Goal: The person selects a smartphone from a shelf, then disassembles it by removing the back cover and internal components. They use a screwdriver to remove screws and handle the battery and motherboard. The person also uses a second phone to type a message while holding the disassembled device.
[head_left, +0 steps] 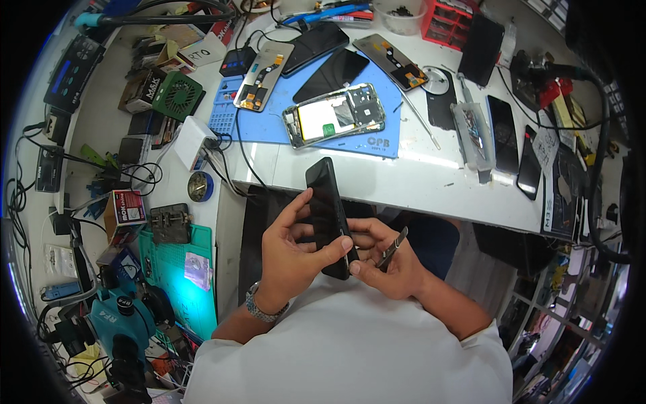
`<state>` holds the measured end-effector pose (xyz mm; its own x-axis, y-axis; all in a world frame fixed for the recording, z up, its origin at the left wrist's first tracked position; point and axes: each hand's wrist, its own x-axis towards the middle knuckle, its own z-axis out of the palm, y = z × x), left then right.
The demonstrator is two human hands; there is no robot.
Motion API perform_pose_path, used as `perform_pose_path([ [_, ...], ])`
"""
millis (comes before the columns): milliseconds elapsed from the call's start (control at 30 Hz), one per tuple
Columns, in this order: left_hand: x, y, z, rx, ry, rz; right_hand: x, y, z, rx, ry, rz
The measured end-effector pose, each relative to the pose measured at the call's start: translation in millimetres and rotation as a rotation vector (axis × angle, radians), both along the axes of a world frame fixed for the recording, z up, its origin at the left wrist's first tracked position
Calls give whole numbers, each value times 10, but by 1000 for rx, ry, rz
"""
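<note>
A black smartphone (325, 209) stands tilted on edge over my lap, in front of the bench edge. My left hand (288, 250) is closed round its left side, thumb across the lower part and fingers behind. My right hand (393, 273) meets the phone's lower right edge with thumb and fingertips. Slim metal tweezers (396, 246) stick up from the same hand, their lower end hidden in its grip. Beyond the phone, an opened phone (334, 116) with its white battery and inner parts exposed lies on a blue work mat (385, 135).
Loose phone screens (264, 75) lie around the mat's far side. A clear tray of small tools (473, 137) and more phones (501, 135) sit to the right. At left are a green fan (178, 95), cables, a round tin (200, 186) and a teal microscope (124, 316).
</note>
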<state>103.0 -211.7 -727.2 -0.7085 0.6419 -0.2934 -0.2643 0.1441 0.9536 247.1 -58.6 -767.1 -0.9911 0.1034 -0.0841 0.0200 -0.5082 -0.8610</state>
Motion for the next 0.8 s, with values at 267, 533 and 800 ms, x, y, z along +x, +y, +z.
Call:
perform_pose_path([
  [267,7,167,-25,64,261,186,-177,-102,117,698,-77,-396],
  [533,-75,249,-212,231,178,83,-409,131,192,370,0,-513],
  [800,-593,222,154,401,181,367,-429,212,209,457,60,-532],
])
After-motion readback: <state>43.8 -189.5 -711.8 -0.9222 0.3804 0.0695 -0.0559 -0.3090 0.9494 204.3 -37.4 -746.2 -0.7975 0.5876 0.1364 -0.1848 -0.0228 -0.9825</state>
